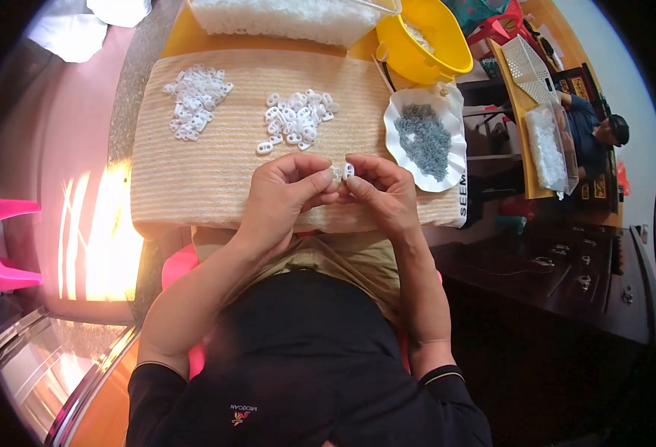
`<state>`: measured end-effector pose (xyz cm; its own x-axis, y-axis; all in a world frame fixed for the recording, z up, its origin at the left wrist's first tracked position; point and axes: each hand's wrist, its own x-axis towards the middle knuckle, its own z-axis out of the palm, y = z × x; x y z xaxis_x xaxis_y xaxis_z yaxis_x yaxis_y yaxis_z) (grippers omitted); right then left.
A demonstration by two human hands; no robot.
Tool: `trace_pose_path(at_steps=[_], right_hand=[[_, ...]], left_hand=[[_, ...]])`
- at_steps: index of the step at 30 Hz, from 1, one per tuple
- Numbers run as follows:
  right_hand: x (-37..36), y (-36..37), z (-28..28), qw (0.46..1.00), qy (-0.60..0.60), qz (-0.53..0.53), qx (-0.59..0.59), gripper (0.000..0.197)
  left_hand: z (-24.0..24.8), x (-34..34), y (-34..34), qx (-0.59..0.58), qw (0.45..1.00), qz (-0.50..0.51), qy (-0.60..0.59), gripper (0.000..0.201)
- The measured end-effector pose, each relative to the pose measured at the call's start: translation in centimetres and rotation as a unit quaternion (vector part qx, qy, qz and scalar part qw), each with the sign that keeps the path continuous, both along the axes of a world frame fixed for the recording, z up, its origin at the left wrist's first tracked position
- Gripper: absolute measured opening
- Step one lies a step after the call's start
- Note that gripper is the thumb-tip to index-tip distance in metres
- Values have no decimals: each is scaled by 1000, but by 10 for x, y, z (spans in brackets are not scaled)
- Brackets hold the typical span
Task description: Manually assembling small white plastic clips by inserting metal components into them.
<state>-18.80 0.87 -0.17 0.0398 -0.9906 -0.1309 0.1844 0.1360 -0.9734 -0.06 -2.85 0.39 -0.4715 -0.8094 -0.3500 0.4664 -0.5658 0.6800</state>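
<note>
In front of my body, both hands meet over the near edge of the cloth-covered table. My right hand (384,191) pinches a small white plastic piece with two holes (349,170) between thumb and forefinger. Right beside it, my left hand (289,191) has its thumb and forefinger pressed together on something small and pale, too small to name. Just beyond the hands lies a pile of white two-holed plastic pieces (298,115). Farther left is another pile of white plastic pieces (197,100). To the right, a white scalloped dish (453,112) holds a heap of tiny grey wiry pieces (423,141).
A clear bin (372,6) full of whitish translucent parts stands at the far edge, next to a yellow basin (410,56). A striped cloth (231,175) covers the table. Pink stool (4,246) at left. At right, another person (592,138) is near a second clear bin (550,149).
</note>
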Motion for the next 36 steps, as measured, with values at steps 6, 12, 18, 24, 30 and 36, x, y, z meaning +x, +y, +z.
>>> trace_pose_path(at_steps=[6, 12, 18, 24, 30, 36], right_hand=[[-2, 0, -5, 1000, -22, -1, 3, 30], [1, 0, 1, 1000, -17, -9, 24, 31], [0, 1, 0, 999, -33, -9, 25, 33], [-1, 2, 2, 999, -33, -3, 22, 33], [-2, 3, 0, 999, -38, 1, 23, 33], [-1, 3, 2, 999, -42, -4, 18, 32]], left_hand=[[2, 0, -1, 8, 1000, -11, -12, 16], [3, 0, -1, 1, 999, -18, -31, 15], [1, 0, -2, -3, 999, -23, -37, 15], [-1, 0, -3, -12, 999, -34, -29, 14], [-1, -1, -3, -9, 999, -38, -34, 13], [-2, -1, -3, -6, 999, -37, -27, 13]])
